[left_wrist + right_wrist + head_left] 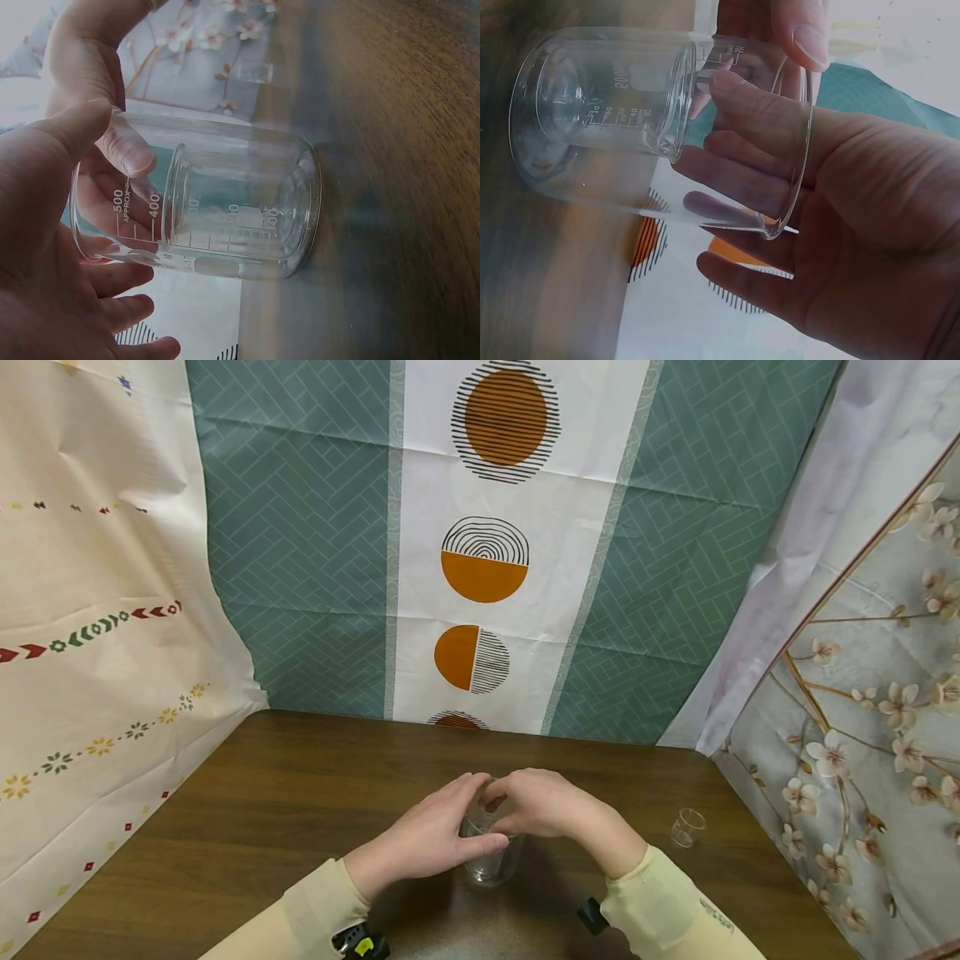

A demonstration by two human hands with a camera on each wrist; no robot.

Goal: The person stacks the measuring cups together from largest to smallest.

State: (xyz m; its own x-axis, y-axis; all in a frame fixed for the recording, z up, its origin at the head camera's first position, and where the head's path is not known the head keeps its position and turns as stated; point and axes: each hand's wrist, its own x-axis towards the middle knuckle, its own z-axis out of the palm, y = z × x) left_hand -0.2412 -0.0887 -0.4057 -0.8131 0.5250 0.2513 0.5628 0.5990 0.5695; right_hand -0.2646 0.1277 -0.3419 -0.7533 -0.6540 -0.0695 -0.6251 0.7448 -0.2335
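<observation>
Brown desk [262, 802]: my left hand [427, 831] grips the upright big beaker [634, 174], small beaker [225, 202] inside, just below my loose, empty right hand [546, 807].

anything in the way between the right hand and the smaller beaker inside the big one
From above, nothing visible: the right hand reaches into the open mouth of the large beaker, above the smaller beaker. At the sides, the large beaker's glass wall stands between.

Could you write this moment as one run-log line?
Left hand: around rim of large glass beaker | Right hand: at its mouth | Smaller beaker: nested inside | Small glass vessel: apart, on wooden table
</observation>
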